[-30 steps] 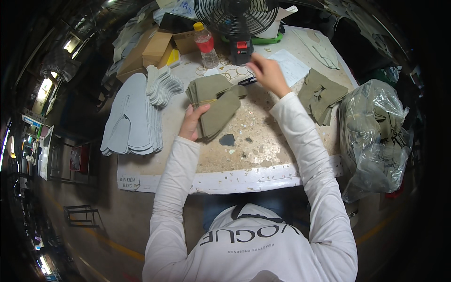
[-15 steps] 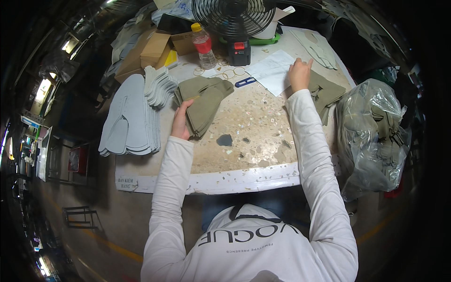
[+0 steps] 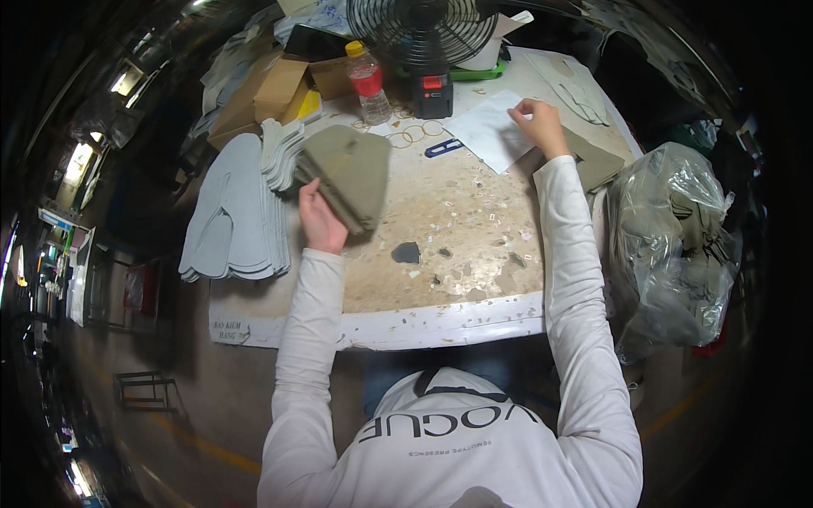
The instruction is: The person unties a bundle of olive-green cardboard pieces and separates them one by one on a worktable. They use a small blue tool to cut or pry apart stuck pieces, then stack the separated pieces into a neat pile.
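My left hand point(image 3: 319, 222) grips a thick stack of olive-green cut fabric pieces point(image 3: 349, 172), held just above the worn table top point(image 3: 457, 237) at its left side. My right hand point(image 3: 539, 123) reaches to the far right of the table and pinches the edge of a white sheet of paper point(image 3: 489, 131). More olive-green pieces point(image 3: 593, 161) lie just to the right of that hand and forearm. A blue-handled tool point(image 3: 444, 148) lies by the paper's near-left corner.
Stacks of grey cut pieces point(image 3: 233, 216) lie at the table's left edge. A black fan point(image 3: 423, 38), a plastic bottle with a red label point(image 3: 368, 80), cardboard boxes point(image 3: 267, 89) and several rubber bands point(image 3: 415, 131) sit at the back. A clear plastic bag point(image 3: 677, 237) with pieces hangs at the right.
My left hand has carried the olive-green stack leftward, toward the grey piles. My right hand has moved from the table's back middle to the right, onto the white paper.
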A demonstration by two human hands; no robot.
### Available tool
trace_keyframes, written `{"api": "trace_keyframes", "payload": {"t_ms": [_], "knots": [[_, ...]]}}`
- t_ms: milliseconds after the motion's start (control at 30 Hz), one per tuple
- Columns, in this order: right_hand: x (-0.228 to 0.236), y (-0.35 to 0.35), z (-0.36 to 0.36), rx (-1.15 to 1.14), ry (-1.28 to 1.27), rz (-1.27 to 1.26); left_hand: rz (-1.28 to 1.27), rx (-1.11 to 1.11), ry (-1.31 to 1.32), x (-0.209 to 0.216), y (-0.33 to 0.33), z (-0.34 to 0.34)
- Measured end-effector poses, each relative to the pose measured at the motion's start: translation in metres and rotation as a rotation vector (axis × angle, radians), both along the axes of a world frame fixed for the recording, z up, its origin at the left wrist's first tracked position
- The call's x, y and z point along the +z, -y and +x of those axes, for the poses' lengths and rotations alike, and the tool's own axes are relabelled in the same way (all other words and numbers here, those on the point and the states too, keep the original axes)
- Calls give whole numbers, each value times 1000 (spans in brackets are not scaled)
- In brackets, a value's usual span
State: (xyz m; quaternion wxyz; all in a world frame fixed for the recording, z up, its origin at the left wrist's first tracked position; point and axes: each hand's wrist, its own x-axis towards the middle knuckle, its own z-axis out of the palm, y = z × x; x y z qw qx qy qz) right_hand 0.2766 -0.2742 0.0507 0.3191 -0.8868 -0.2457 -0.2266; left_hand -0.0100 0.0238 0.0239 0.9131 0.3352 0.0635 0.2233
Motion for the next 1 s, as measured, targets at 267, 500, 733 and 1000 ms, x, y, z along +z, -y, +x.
{"api": "trace_keyframes", "payload": {"t_ms": [267,500,733,1000], "knots": [[11,-114,-140,772,-406,272,150,21,-57,-18,9,12],[-17,-129,-164,646,-302,143,844,717,-268,3,2,-1],[-14,-123,-124,557,-850,649,804,308,-12,10,33,-1],[47,-113,-208,882,-108,91,289,-181,-80,12,37,-9]]}}
